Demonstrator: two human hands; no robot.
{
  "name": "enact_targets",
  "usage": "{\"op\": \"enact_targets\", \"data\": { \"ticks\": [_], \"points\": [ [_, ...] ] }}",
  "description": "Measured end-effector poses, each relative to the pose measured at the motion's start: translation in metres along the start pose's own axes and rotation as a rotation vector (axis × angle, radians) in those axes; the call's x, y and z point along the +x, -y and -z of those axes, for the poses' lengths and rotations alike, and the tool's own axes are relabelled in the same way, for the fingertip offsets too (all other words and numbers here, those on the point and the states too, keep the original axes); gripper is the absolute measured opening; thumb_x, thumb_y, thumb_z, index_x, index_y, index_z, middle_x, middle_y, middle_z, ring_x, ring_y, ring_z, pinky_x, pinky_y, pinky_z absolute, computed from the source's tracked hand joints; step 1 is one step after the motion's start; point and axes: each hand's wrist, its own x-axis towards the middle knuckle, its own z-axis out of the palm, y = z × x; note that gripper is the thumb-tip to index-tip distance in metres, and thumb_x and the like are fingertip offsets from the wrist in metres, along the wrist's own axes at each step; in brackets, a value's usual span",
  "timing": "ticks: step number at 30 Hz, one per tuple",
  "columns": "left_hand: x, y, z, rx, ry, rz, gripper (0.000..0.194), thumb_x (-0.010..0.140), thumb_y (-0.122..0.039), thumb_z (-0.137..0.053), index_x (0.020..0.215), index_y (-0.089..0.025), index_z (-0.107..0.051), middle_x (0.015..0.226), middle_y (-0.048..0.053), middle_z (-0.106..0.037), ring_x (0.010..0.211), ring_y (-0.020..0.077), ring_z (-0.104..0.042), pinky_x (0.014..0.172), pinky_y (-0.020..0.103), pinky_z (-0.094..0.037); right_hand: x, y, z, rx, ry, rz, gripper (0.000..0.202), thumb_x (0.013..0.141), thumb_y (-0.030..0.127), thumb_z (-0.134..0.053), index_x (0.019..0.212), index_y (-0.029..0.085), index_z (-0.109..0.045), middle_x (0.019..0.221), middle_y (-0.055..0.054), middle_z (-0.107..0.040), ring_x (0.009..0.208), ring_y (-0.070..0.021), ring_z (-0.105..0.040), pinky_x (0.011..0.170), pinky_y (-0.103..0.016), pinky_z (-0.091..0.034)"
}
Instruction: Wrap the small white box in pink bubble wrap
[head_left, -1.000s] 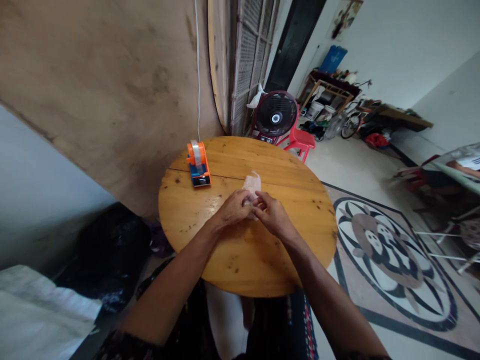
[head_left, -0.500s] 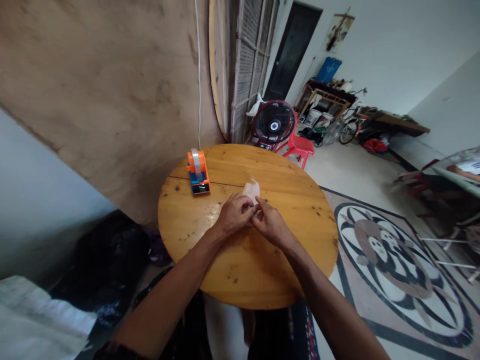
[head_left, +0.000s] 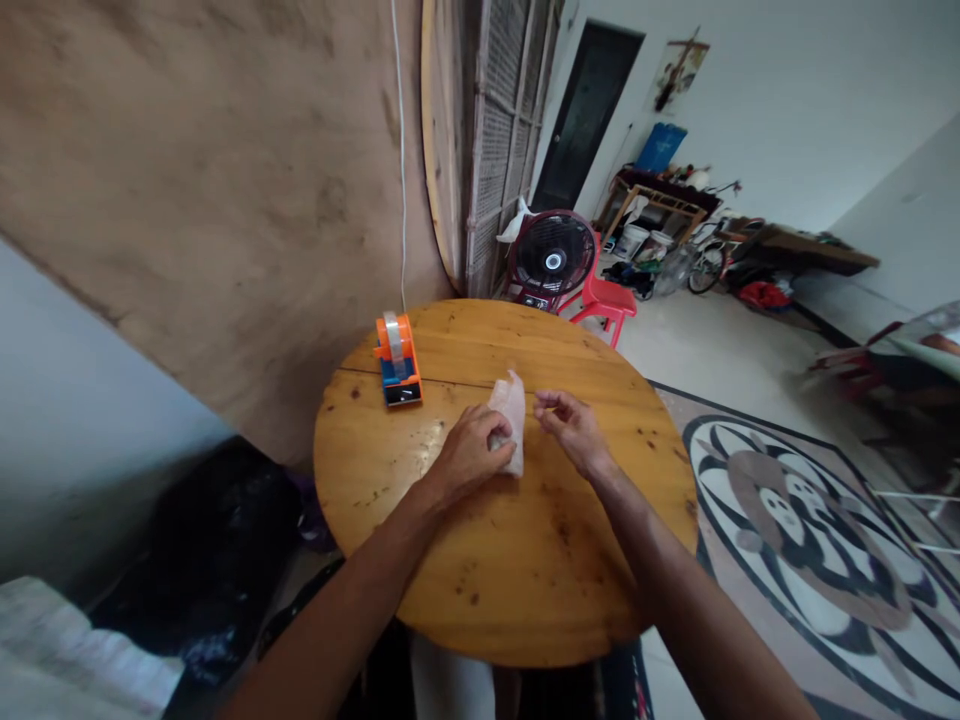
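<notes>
A pale, whitish-pink wrapped packet point(head_left: 511, 402) lies on the round wooden table point(head_left: 480, 560), a thin loose flap sticking up at its far end. My left hand point(head_left: 480, 440) grips the packet's left side, with fingers and thumb curled over its near half. Part of the packet is hidden under that hand. Just to the right, apart from it, my right hand point(head_left: 574, 425) is raised with its fingers loosely bent and a gap to the thumb; I see nothing in it. An orange and blue tape dispenser point(head_left: 399, 360) with a clear roll stands at the table's far left.
A wooden panel point(head_left: 225, 180) rises along the left of the table. Beyond the far edge are a round fan point(head_left: 553, 255) and a red plastic chair point(head_left: 607, 298). Dark bags point(head_left: 217, 540) lie on the floor at the left. Another person's arm shows at the far right.
My right hand has come off the packet and moved right. My left hand stays on the packet, which now shows more of its length.
</notes>
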Motion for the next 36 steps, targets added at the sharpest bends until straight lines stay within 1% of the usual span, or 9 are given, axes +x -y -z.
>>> {"op": "enact_targets", "data": {
  "ticks": [3, 7, 14, 22, 24, 26, 30, 33, 36],
  "points": [
    [0.0, -0.001, 0.0, 0.007, 0.002, 0.002, 0.006, 0.075, -0.015, -0.061, 0.08, -0.019, -0.062, 0.086, 0.003, -0.062, 0.087, 0.0193, -0.055, 0.079, 0.031, -0.044, 0.027, -0.005, 0.003, -0.17, -0.029, 0.036, 0.031, 0.07, 0.039, -0.067, 0.091, 0.017, -0.063, 0.08, -0.002, -0.062, 0.059, -0.0113, -0.051, 0.057, -0.027, -0.044],
    [0.0, -0.002, 0.001, 0.009, 0.004, 0.011, 0.007, 0.076, -0.016, -0.06, 0.081, -0.02, -0.062, 0.087, 0.003, -0.063, 0.088, 0.0196, -0.056, 0.08, 0.032, -0.045, 0.043, -0.008, -0.006, -0.26, 0.048, 0.099, 0.023, 0.073, 0.034, -0.06, 0.087, 0.017, -0.064, 0.077, -0.002, -0.064, 0.058, -0.011, -0.05, 0.058, -0.026, -0.043],
    [0.0, -0.004, 0.002, 0.041, 0.008, 0.008, 0.005, 0.076, -0.017, -0.061, 0.08, -0.02, -0.062, 0.089, 0.004, -0.063, 0.09, 0.0216, -0.056, 0.082, 0.035, -0.046, 0.038, -0.021, -0.022, -0.401, 0.071, 0.153, 0.025, 0.08, 0.029, -0.055, 0.098, 0.017, -0.067, 0.087, -0.004, -0.067, 0.063, -0.0111, -0.053, 0.064, -0.026, -0.044],
    [-0.001, -0.003, 0.0, 0.119, 0.002, -0.014, 0.009, 0.077, -0.019, -0.061, 0.085, -0.019, -0.065, 0.093, 0.006, -0.064, 0.095, 0.0231, -0.056, 0.086, 0.037, -0.046, 0.03, -0.025, -0.029, -0.541, 0.086, 0.164, 0.025, 0.082, 0.026, -0.055, 0.101, 0.017, -0.069, 0.08, -0.003, -0.066, 0.066, -0.0127, -0.055, 0.067, -0.025, -0.044],
    [-0.001, -0.002, -0.001, 0.132, -0.021, -0.035, 0.015, 0.076, -0.018, -0.061, 0.091, -0.018, -0.066, 0.1, 0.007, -0.064, 0.101, 0.0239, -0.055, 0.091, 0.038, -0.046, 0.03, -0.024, -0.03, -0.556, 0.083, 0.149, 0.025, 0.082, 0.025, -0.055, 0.101, 0.018, -0.069, 0.08, -0.003, -0.066, 0.068, -0.0131, -0.057, 0.068, -0.026, -0.045],
    [-0.002, 0.0, -0.002, 0.142, -0.031, -0.078, 0.024, 0.076, -0.017, -0.06, 0.099, -0.018, -0.067, 0.116, 0.009, -0.063, 0.112, 0.0248, -0.053, 0.099, 0.04, -0.043, 0.029, -0.023, -0.03, -0.561, 0.087, 0.132, 0.025, 0.082, 0.025, -0.056, 0.102, 0.018, -0.07, 0.082, -0.003, -0.067, 0.07, -0.0137, -0.058, 0.07, -0.026, -0.045],
    [-0.001, 0.002, -0.002, 0.166, 0.049, -0.124, 0.038, 0.078, -0.017, -0.056, 0.115, -0.021, -0.064, 0.138, 0.007, -0.055, 0.131, 0.0261, -0.044, 0.111, 0.044, -0.034, 0.031, -0.03, -0.029, -0.53, 0.079, 0.137, 0.025, 0.082, 0.025, -0.055, 0.101, 0.018, -0.07, 0.087, -0.005, -0.068, 0.072, -0.0145, -0.059, 0.072, -0.028, -0.047],
    [0.001, 0.003, -0.003, 0.179, 0.122, -0.123, 0.042, 0.079, -0.017, -0.053, 0.12, -0.019, -0.063, 0.138, 0.008, -0.057, 0.133, 0.0269, -0.043, 0.113, 0.045, -0.033, 0.033, -0.038, -0.028, -0.476, 0.039, 0.173, 0.024, 0.081, 0.025, -0.054, 0.098, 0.017, -0.069, 0.088, -0.005, -0.068, 0.071, -0.0143, -0.059, 0.072, -0.028, -0.047],
    [0.002, 0.005, -0.005, 0.178, 0.142, -0.109, 0.041, 0.081, -0.02, -0.051, 0.119, -0.018, -0.064, 0.133, 0.009, -0.061, 0.132, 0.0271, -0.046, 0.112, 0.045, -0.034, 0.039, -0.04, -0.024, -0.412, 0.0, 0.159, 0.024, 0.082, 0.028, -0.053, 0.096, 0.017, -0.068, 0.086, -0.004, -0.068, 0.069, -0.0136, -0.058, 0.069, -0.027, -0.048]
  ]
}}
